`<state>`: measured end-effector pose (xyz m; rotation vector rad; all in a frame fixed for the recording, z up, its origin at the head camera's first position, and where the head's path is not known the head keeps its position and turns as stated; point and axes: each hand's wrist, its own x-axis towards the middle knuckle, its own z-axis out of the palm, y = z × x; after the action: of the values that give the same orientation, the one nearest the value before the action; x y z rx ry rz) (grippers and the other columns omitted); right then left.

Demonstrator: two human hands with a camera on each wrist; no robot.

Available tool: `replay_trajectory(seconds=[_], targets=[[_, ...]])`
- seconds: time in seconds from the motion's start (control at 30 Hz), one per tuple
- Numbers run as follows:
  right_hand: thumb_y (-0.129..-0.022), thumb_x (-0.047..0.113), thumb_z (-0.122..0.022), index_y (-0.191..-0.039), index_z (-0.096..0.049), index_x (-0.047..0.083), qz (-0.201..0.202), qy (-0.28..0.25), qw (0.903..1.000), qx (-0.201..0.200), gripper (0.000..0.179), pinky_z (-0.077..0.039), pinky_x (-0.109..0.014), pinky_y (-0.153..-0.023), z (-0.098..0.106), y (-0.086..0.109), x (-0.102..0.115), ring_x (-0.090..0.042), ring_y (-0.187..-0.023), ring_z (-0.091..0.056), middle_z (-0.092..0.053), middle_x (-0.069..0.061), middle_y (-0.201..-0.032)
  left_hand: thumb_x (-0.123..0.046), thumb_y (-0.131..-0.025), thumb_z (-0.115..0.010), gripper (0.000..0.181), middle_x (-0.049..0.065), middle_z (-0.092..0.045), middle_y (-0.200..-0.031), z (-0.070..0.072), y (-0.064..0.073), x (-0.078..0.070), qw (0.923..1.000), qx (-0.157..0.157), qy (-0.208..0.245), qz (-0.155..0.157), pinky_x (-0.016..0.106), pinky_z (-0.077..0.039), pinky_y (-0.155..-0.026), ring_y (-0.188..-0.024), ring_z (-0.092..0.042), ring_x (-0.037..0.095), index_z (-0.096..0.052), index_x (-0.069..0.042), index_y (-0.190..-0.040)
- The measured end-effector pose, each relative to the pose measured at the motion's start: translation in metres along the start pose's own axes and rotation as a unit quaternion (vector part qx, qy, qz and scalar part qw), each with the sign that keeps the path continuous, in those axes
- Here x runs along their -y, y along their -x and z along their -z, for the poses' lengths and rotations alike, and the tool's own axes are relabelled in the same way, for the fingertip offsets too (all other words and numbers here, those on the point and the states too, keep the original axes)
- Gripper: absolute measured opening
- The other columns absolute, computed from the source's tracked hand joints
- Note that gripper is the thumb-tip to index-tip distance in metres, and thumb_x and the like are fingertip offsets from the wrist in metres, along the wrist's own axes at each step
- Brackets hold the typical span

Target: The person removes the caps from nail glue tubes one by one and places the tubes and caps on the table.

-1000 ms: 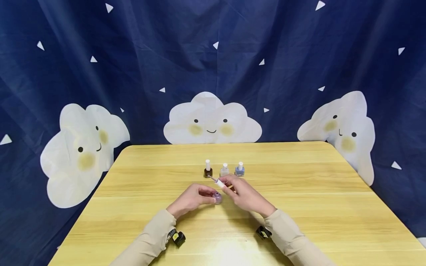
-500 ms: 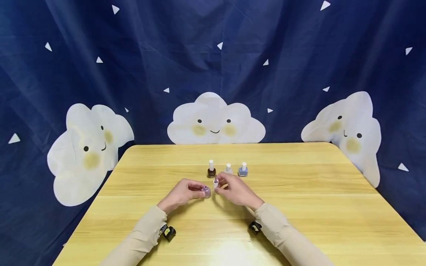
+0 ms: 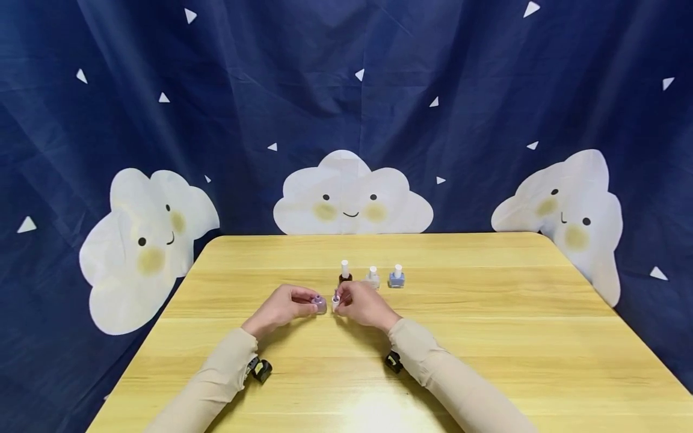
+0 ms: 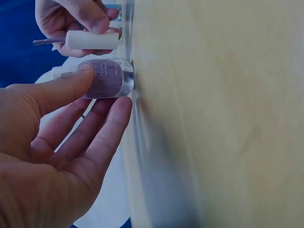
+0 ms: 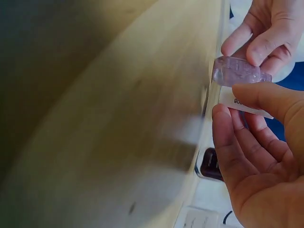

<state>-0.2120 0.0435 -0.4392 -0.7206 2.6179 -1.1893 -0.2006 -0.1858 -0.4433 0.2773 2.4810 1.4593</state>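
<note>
My left hand (image 3: 281, 308) pinches an uncapped lavender nail polish bottle (image 4: 107, 78) between thumb and fingers. The bottle is upright on the table or very close to it. Just right of it, my right hand (image 3: 364, 304) pinches a white nail polish cap (image 4: 92, 40) with its lavender-coated brush (image 4: 49, 42) pointing up. A small gap separates cap and bottle in the head view. Whether the cap's flat end touches the table I cannot tell. In the right wrist view, my thumb and fingers cover part of the cap.
Behind my right hand stand a dark brown nail polish bottle (image 3: 344, 272), partly hidden, a clear or whitish one (image 3: 372, 277) and a light blue one (image 3: 397, 277), all with white caps. A wooden table (image 3: 487, 337) lies beneath, with a blue cloud-print curtain (image 3: 303, 90) behind.
Both hands have moved left over the table with the bottle and cap. The cap has turned in my right hand, its brush swinging from sideways left to upward.
</note>
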Motion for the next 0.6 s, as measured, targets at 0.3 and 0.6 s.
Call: replay_trajectory(seconds=[0.3, 0.6], targets=[[-0.081, -0.003, -0.081, -0.091, -0.067, 0.007, 0.005, 0.012, 0.9999, 0.003, 0.020, -0.057, -0.022, -0.073, -0.007, -0.013, 0.004, -0.013, -0.080, -0.068, -0.073, -0.005, -0.089, -0.006, -0.088, -0.077, 0.030, 0.013, -0.076, -0.108, 0.008, 0.001, 0.002, 0.9999, 0.009, 0.009, -0.008, 0.032, -0.058, -0.086, -0.093, -0.070, 0.018, -0.073, 0.001, -0.117], [-0.080, -0.004, -0.082, -0.094, -0.069, 0.005, -0.001, 0.023, 0.9997, 0.006, 0.021, -0.057, -0.023, -0.074, -0.008, -0.017, 0.006, -0.012, -0.079, -0.067, -0.073, -0.004, -0.087, -0.006, -0.089, -0.077, 0.028, 0.012, -0.076, -0.105, 0.009, 0.001, 0.003, 0.9998, 0.012, 0.016, -0.007, 0.031, -0.058, -0.084, -0.091, -0.070, 0.018, -0.073, 0.002, -0.115]])
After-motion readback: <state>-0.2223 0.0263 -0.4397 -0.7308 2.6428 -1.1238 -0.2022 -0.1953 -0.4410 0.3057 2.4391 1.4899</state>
